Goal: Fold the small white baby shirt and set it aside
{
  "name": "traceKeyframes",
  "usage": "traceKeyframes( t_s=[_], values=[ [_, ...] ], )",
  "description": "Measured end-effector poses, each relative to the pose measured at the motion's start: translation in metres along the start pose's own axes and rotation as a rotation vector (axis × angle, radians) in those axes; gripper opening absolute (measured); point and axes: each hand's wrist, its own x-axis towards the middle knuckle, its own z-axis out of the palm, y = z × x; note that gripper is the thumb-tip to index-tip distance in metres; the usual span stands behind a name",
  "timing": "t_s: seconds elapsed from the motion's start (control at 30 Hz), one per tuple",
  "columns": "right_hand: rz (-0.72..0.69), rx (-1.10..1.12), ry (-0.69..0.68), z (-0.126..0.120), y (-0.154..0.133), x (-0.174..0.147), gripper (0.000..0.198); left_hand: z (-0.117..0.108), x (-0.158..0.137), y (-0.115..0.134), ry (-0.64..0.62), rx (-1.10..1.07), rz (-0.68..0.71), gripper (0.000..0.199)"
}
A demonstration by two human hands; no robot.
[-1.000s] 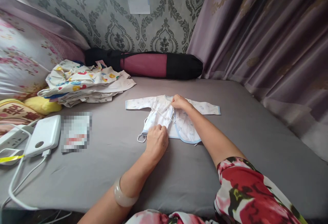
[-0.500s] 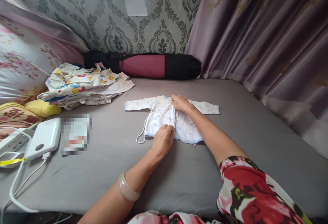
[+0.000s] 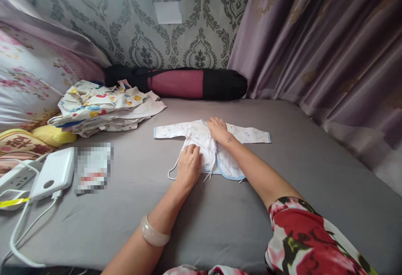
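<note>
A small white baby wrap top [image 3: 205, 134] with pale blue trim and a faint print lies front up, its sleeves spread to both sides. My left hand [image 3: 189, 164] rests on the lower left part of its front, fingers lying loosely on the cloth. At the neckline, my right hand [image 3: 219, 131] lies over the front edge with its fingers stretched flat; the fabric beneath it is hidden. White tie strings [image 3: 212, 162] hang down the middle of the front between my hands. Another tie string [image 3: 172, 173] loops out at the left side.
Grey sheet [image 3: 132, 208] covers the bed. A pile of children's clothes [image 3: 103, 107] sits back left, near a long black and maroon bag [image 3: 176, 84] by the wall. A white power bank [image 3: 55, 172], power strip [image 3: 19, 176] and blurred packet [image 3: 93, 168] lie left.
My left hand has left the top's middle front edge and moved left and slightly up onto the front panel. The middle strings now show. My right hand stays at the neckline.
</note>
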Motion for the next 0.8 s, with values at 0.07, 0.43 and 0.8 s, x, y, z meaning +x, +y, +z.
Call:
traceKeyframes(
  t_s=[0.07,0.43,0.8],
  values=[
    [-0.091,0.035,0.042,0.008,-0.016,-0.001,0.042,0.006,-0.001,-0.007,-0.020,0.055,0.032,0.034],
    [-0.067,0.312,-0.084,0.047,-0.043,0.017,0.066,0.021,-0.013,0.002,-0.150,0.232,-0.112,0.057],
    [-0.015,0.487,-0.016,0.036,-0.017,0.041,0.055,0.011,-0.010,-0.001,-0.228,0.166,-0.140,0.066]
  ],
)
